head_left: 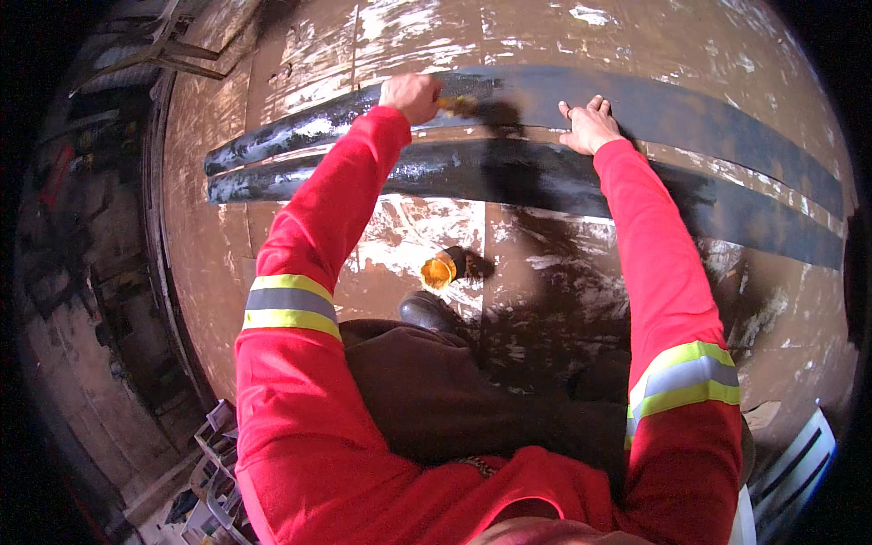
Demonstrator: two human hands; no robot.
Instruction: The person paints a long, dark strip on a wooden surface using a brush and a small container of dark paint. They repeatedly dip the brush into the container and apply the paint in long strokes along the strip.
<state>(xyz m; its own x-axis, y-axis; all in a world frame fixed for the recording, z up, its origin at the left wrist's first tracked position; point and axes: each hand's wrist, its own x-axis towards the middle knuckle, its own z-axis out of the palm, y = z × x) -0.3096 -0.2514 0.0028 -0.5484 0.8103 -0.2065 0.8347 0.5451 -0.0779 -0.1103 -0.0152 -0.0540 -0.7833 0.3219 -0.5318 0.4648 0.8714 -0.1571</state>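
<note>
Two long, narrow boards lie side by side across the floor in front of me. The far board (pixel 581 91) is glossy black toward the left and duller grey toward the right. Dark and partly shiny, the near board (pixel 436 171) runs alongside it. My left hand (pixel 411 97) is closed over the far board, around what looks like a paintbrush (pixel 458 106); only its yellowish part shows. My right hand (pixel 590 125) rests at the far board's near edge, fingers apart and holding nothing. A small dark container (pixel 440 271) with an orange-yellow inside stands nearer my body.
Brown sheeting with white smears (pixel 391 236) covers the floor. My dark boot (pixel 429 311) is just behind the container. A wooden frame (pixel 168 50) lies at the far left; white plastic chairs (pixel 213 490) are at the lower left, and a white slatted item (pixel 799 468) at the lower right.
</note>
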